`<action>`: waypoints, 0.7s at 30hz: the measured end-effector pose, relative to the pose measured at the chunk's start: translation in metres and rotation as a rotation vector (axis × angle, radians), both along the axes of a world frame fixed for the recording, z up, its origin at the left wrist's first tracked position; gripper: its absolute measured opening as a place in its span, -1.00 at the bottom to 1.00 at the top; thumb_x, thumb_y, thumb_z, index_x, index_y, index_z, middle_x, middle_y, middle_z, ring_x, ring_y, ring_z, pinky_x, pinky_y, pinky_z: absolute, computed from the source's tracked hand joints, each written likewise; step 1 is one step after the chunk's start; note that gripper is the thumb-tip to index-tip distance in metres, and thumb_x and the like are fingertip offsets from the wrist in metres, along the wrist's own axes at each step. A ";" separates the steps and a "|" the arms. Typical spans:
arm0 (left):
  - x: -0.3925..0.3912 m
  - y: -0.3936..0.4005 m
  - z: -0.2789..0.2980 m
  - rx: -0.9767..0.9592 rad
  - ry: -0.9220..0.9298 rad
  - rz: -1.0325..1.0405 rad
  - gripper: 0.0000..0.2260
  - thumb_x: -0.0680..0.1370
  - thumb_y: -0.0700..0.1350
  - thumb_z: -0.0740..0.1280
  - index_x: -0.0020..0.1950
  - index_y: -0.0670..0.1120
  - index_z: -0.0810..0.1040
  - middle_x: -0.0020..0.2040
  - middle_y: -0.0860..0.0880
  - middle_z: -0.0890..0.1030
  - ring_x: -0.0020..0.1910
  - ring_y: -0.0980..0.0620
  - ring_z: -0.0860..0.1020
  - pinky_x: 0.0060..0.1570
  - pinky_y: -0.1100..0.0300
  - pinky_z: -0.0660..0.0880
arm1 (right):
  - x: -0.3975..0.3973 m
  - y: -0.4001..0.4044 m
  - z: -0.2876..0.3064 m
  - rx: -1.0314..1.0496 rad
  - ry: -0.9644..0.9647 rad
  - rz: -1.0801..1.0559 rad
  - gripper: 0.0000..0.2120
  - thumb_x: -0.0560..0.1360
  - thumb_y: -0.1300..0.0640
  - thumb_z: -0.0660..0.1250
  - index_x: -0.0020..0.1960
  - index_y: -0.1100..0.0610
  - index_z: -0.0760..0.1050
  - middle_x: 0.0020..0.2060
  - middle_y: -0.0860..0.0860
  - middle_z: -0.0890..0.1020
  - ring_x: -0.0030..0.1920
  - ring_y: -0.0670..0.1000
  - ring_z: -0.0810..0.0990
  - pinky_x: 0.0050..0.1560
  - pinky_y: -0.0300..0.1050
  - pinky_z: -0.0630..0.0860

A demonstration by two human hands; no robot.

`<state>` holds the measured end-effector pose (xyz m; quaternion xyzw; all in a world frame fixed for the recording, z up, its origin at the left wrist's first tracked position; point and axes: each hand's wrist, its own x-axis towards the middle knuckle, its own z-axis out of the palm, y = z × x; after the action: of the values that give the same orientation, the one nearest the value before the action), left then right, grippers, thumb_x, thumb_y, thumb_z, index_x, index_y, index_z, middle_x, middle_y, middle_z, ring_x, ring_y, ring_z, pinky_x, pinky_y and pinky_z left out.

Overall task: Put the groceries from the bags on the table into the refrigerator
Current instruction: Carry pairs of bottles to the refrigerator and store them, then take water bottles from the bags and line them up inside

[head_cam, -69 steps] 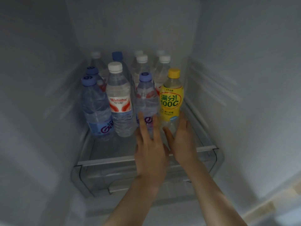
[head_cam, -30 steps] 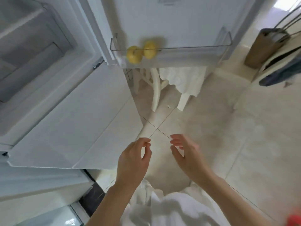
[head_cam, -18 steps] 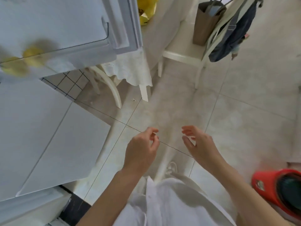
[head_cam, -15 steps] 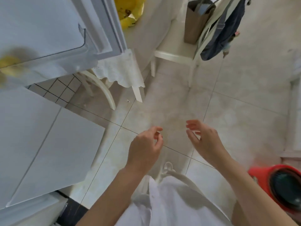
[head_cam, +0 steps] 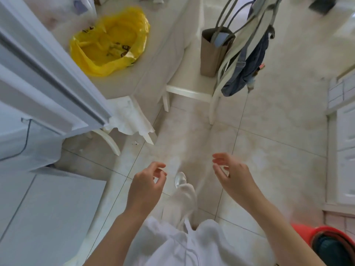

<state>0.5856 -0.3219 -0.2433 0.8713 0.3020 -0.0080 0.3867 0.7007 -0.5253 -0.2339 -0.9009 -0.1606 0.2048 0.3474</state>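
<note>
Both the left hand (head_cam: pixel 147 186) and right hand (head_cam: pixel 233 176) are hanging loosely curled and carrying nothing. The yellow bag (head_cam: pixel 109 42) is sitting on the table (head_cam: pixel 153 60) beside the refrigerator door (head_cam: pixel 48 73); its contents cannot be made out, so unloading is probably remaining.

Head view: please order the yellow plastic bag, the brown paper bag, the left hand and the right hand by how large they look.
1. yellow plastic bag
2. brown paper bag
3. left hand and right hand: they look about equal, so no order between them. Both are nearer the camera, so they look bigger than they really are.
</note>
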 end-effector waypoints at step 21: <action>0.281 0.127 0.004 0.004 -0.035 0.194 -0.83 0.56 -0.10 0.30 0.12 0.03 0.60 -0.18 0.15 0.65 -0.15 0.22 0.61 -0.07 0.13 0.59 | 0.302 0.173 -0.001 -0.030 -0.010 0.385 -0.77 0.57 0.15 0.28 0.22 0.09 0.48 0.05 -0.05 0.61 0.10 -0.07 0.57 0.16 -0.14 0.51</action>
<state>0.8670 -0.1950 -0.2395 0.8388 0.3783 0.0453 0.3890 1.0023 -0.3522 -0.2350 -0.8597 -0.3286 0.2654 0.2874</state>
